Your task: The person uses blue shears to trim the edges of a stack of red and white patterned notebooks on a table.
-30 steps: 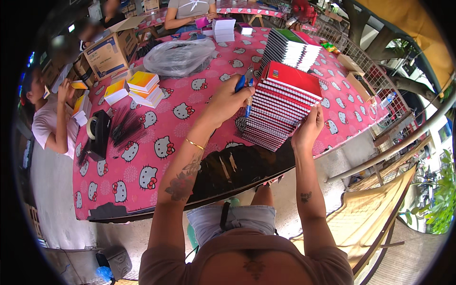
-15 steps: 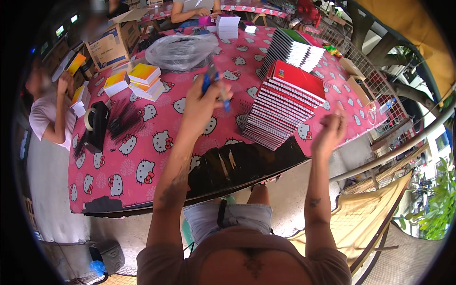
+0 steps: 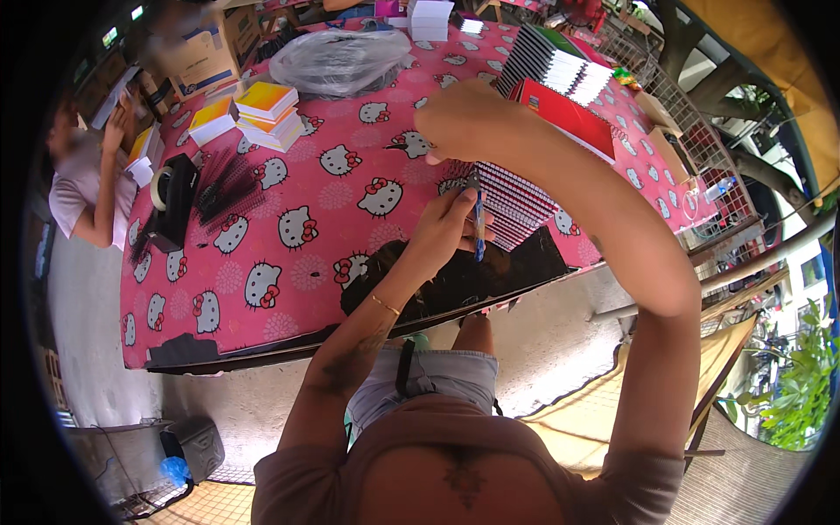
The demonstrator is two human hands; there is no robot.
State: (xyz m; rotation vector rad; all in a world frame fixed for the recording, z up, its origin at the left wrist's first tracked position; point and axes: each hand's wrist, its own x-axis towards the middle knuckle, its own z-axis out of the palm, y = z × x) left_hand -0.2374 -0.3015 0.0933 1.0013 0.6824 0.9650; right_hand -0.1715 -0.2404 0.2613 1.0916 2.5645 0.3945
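My left hand [image 3: 442,232] is closed around a pair of blue-handled pliers [image 3: 479,229], beside the near left side of a tall stack of spiral-bound red notebooks [image 3: 573,121]. My right hand [image 3: 459,122] is curled over the tablecloth to the left of that stack. Its fingers are bent in and partly hidden, so what they hold cannot be made out. The right forearm crosses above the notebooks and covers part of their bound edges. Just behind stands another stack of notebooks [image 3: 560,74] with black spirals and a green cover.
A pink cat-print cloth covers the table [image 3: 306,289]. On it lie a clear plastic bag [image 3: 337,66], yellow-covered paper blocks [image 3: 267,109], loose black binding coils [image 3: 232,188] and a black tape dispenser [image 3: 175,201]. A co-worker [image 3: 87,197] is at the left edge.
My left hand with the pliers has come nearer and to the right, beside the red stack. My right hand has swung left across the stack from its right side. The view has shifted slightly.
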